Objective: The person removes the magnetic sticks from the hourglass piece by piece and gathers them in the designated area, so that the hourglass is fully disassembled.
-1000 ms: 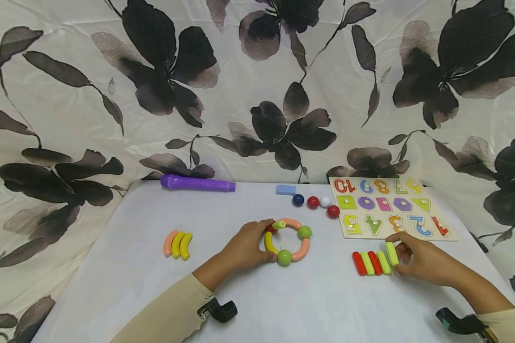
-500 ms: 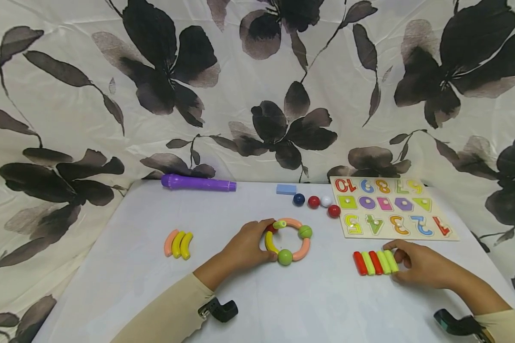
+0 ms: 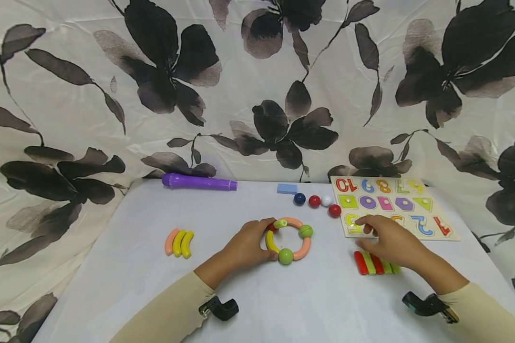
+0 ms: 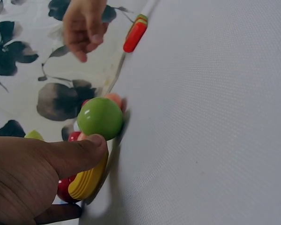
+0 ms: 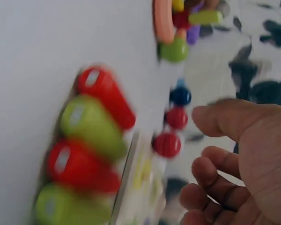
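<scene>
Gripping the ring (image 3: pixel 302 249) from its left: left hand (image 3: pixel 248 244); right hand (image 3: pixel 396 242), fingers apart, seemingly empty, nearer the table (image 3: pixel 468 271) edge rightward.

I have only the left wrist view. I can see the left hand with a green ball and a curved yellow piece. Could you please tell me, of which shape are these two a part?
Observer: They are part of a ring, as the head view shows.
Operator: Thank you. Is there something on the table to the left of the left hand?
Observer: Yes, three curved pieces, one pink and two yellow, lie there side by side.
Operator: And at the far edge, on this same side?
Observer: There lies a purple microphone-shaped toy.
</scene>
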### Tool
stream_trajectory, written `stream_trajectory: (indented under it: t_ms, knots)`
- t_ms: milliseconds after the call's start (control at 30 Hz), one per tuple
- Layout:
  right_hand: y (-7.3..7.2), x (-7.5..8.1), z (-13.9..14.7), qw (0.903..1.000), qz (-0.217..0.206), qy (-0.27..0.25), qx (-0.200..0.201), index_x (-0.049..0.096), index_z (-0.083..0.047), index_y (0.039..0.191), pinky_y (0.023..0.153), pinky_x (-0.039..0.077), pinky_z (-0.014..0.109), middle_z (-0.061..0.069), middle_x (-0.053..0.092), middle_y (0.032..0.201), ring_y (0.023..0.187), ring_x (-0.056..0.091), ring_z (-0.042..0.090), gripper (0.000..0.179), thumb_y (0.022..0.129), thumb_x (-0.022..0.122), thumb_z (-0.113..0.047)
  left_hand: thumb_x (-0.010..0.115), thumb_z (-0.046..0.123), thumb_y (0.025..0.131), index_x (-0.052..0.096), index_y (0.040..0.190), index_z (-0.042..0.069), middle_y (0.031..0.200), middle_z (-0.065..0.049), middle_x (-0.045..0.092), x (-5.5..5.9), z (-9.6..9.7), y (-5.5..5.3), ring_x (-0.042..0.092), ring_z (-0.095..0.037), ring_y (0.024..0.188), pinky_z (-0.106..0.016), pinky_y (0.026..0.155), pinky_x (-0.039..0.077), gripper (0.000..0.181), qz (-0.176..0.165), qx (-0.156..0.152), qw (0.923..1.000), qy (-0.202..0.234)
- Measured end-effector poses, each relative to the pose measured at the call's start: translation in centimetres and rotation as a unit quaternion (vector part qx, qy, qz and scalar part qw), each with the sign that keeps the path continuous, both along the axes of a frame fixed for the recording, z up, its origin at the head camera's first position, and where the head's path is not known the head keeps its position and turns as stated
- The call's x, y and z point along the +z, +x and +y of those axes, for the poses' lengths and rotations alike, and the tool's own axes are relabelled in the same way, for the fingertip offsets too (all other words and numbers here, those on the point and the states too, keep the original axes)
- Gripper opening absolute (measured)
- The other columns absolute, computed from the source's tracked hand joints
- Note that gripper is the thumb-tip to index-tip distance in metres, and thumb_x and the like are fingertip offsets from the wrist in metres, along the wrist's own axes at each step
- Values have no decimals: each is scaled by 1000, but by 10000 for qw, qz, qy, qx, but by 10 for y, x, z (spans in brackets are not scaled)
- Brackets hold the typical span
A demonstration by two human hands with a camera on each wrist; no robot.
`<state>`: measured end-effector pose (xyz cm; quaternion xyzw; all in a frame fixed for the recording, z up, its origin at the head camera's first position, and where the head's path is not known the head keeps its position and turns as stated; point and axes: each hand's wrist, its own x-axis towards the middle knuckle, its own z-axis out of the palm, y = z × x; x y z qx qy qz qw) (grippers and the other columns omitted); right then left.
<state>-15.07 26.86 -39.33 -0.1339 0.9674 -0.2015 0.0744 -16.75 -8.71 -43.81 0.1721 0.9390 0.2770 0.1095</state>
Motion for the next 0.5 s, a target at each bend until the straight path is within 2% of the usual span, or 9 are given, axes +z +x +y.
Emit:
stream_trajectory:
  t_ms: [167, 300, 400, 500]
  knots:
    - [-12, -5, -49, 9974, 446, -383, 425, 66, -8, 129, 88, 57, 47, 5, 68, 111, 106, 62, 25, 44, 89, 81, -22, 89, 33, 80, 45, 154, 13, 145, -11, 54, 2, -1, 0, 47, -31, 136, -50, 112, 41, 89, -100, 7, 9999, 72]
    - [-23, -14, -87, 9917, 765, -684, 770, 67, -8, 129, 90, 56, 45, 4, 69, 113, 108, 64, 26, 45, 88, 82, -19, 88, 33, 82, 46, 154, 12, 143, -11, 56, 2, -2, -1, 49, -31, 135, -49, 111, 41, 86, -21, -81, 9999, 112]
    - [-30, -18, -113, 9894, 780, -841, 894, 66, -10, 130, 89, 57, 43, 3, 69, 114, 108, 64, 25, 48, 86, 84, -20, 87, 33, 82, 46, 153, 10, 140, -11, 58, 1, -3, -1, 51, -31, 132, -48, 110, 42, 85, 117, -170, 9997, 157]
    - [-35, -23, -132, 9880, 813, -770, 1067, 67, -13, 128, 89, 56, 40, 1, 69, 115, 108, 63, 23, 46, 86, 84, -21, 87, 33, 83, 46, 153, 9, 139, -11, 58, 0, -5, -1, 52, -31, 131, -48, 110, 42, 85, 182, -215, 9994, 202]
